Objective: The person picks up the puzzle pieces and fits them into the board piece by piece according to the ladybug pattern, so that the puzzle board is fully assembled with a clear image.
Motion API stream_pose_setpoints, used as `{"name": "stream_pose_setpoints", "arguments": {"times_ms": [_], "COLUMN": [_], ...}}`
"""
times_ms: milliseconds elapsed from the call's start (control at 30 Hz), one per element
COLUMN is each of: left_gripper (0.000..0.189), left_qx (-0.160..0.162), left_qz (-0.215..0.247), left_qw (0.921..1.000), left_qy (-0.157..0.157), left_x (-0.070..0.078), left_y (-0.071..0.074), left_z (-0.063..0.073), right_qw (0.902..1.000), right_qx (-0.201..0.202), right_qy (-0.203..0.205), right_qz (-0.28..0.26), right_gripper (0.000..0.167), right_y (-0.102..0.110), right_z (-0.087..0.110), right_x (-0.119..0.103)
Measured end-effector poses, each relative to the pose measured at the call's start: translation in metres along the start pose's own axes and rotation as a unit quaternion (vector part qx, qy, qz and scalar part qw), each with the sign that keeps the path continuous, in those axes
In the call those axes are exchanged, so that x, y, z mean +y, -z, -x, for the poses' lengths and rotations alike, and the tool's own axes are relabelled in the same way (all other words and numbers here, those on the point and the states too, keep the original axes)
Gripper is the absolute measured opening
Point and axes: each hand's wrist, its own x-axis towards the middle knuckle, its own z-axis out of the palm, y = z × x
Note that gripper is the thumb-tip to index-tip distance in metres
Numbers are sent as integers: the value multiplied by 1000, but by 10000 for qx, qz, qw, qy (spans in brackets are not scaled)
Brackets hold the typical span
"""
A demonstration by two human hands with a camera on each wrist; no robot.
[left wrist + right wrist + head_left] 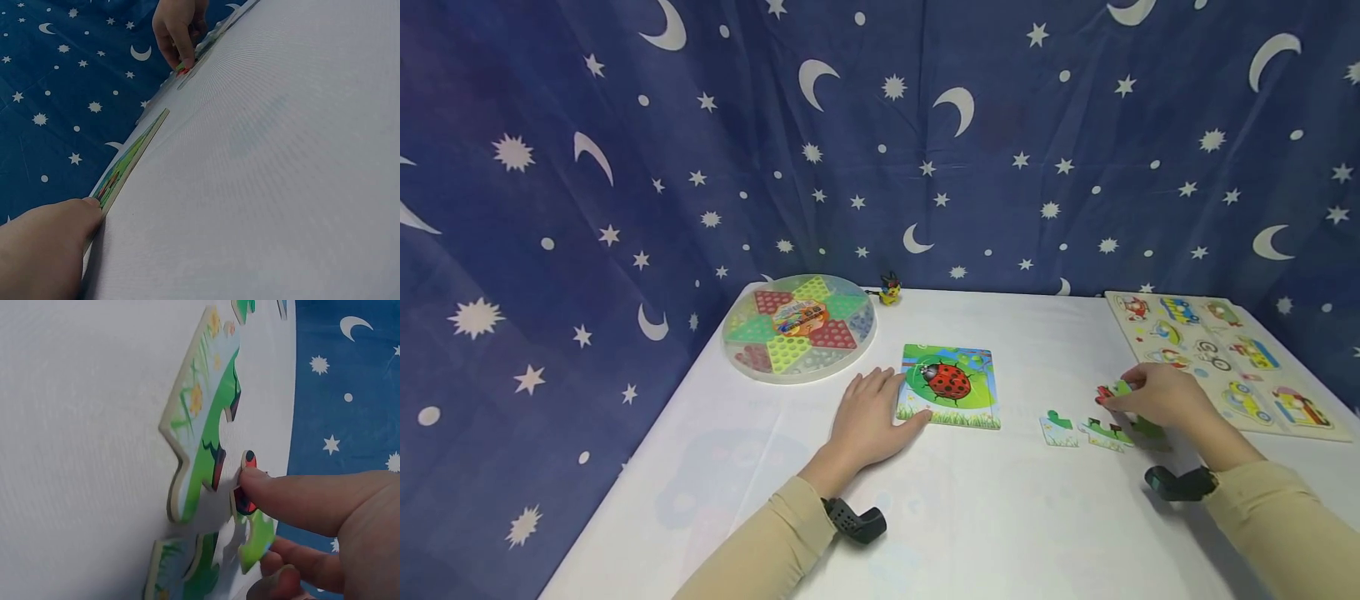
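My left hand [868, 417] lies by the left edge of a square ladybug puzzle [951, 386], fingers extended, its thumb on the puzzle's lower edge. In the left wrist view the thumb [90, 203] touches the rim of the puzzle [131, 156]. Over to the right, my right hand [1165, 400] pinches a red and green jigsaw piece [256, 537] between thumb and fingers, tilted above the table. Close to it lie more loose jigsaw pieces: one with grass and flowers [197, 419], another [165, 569] partly cut off by the frame edge, and a small green-and-white one [1058, 430].
A round Chinese checkers board [800, 367] lies at the back left, with a small colourful figurine [890, 289] beside it. At the right is a wooden board with vehicle pictures [1213, 358], partly behind the right hand. A blue curtain [850, 108] hangs behind the white table [985, 517].
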Motion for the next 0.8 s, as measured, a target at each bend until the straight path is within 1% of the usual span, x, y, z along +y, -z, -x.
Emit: {"name": "stream_pose_setpoints", "arguments": {"times_ms": [167, 333, 400, 500, 700, 800], "left_gripper": [80, 80, 80, 80, 81, 81], "left_qx": [-17, -18, -24, -40, -43, -49], "left_qz": [13, -5, 3, 10, -4, -11], "left_qw": [10000, 10000, 10000, 10000, 10000, 10000], "left_qy": [-4, 18, 29, 46, 57, 57], "left_x": [0, 0, 0, 0, 1, 0], "left_y": [0, -1, -1, 0, 1, 1], "left_z": [0, -1, -1, 0, -1, 0], "right_qw": [9996, 9982, 9976, 9965, 9941, 9921], "right_qx": [180, 382, 395, 354, 72, 4], "right_qy": [49, 269, 327, 412, 505, 596], "right_qz": [-229, -367, -462, -629, -955, -1104], "right_gripper": [73, 65, 63, 58, 46, 43], "right_y": [-3, -6, -6, -5, -5, -6], "right_z": [1, 3, 3, 1, 0, 1], "right_x": [-4, -7, -9, -11, -16, -21]}}
